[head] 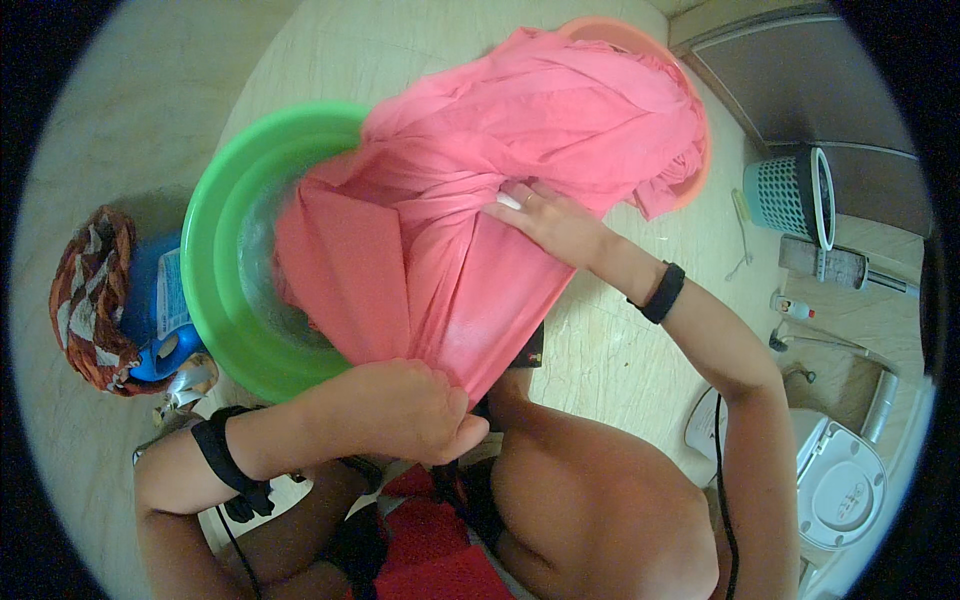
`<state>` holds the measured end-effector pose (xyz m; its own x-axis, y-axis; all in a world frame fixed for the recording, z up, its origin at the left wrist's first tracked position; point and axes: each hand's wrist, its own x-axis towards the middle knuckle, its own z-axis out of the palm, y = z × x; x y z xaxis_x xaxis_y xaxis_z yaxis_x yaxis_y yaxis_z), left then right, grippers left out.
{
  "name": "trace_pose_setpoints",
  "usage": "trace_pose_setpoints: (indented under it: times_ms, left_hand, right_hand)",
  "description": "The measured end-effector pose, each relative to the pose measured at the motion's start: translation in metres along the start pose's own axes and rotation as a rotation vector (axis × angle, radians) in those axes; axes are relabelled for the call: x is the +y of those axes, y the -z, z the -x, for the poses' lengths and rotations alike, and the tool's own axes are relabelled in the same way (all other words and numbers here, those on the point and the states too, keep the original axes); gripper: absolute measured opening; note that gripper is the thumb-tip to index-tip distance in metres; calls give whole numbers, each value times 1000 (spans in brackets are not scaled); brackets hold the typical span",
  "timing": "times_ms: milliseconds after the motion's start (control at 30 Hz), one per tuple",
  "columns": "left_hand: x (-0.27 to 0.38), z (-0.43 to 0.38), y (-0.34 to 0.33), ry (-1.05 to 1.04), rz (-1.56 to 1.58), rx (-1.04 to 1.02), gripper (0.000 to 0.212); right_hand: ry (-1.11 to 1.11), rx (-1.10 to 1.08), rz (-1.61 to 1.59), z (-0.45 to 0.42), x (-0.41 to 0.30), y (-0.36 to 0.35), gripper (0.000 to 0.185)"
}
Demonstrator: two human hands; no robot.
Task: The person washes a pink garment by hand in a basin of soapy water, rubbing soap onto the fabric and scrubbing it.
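A large pink cloth (570, 112) stretches between a green plastic basin (225, 300) and an orange tub (600, 30). Its near end droops into the basin, where foamy water (262, 247) shows; the far end is heaped over the tub. My left hand (405, 409), curled into a fist, grips the cloth's near edge and pulls it taut. Above the cloth's middle, my right hand (551, 217) holds a small white object (510, 201) against the fabric. Fingers and folds hide most of that object, so its kind is unclear. A pale, wet-looking patch lies between my hands.
Left of the basin are a blue plastic bottle (169, 300) with a label and a brown-and-white patterned cloth (94, 300). At right stand a perforated basket (784, 196), a small white bottle (793, 307) and a toilet with its lid down (844, 487). My bare knee (600, 495) is close below.
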<state>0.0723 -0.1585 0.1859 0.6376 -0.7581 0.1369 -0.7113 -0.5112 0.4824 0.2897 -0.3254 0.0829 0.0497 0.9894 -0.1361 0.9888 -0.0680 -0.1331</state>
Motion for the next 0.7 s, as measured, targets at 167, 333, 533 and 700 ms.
trace_pose_setpoints:
  times_ms: [167,333,533,700]
  left_hand:
    - [-4,11,-21,80,56,-19,19]
    - [-5,9,-11,3,29,-10,15]
    - [2,-1,-4,-59,48,19,14]
    - [1,-2,-9,-69,54,20,12]
  right_hand:
    - [-121,-215,-283,-1,-17,20,55]
    - [43,-311,-557,3,-57,53,33]
    - [6,-426,-4,13,-55,38,21]
    - [-277,-201,386,-8,6,-6,15]
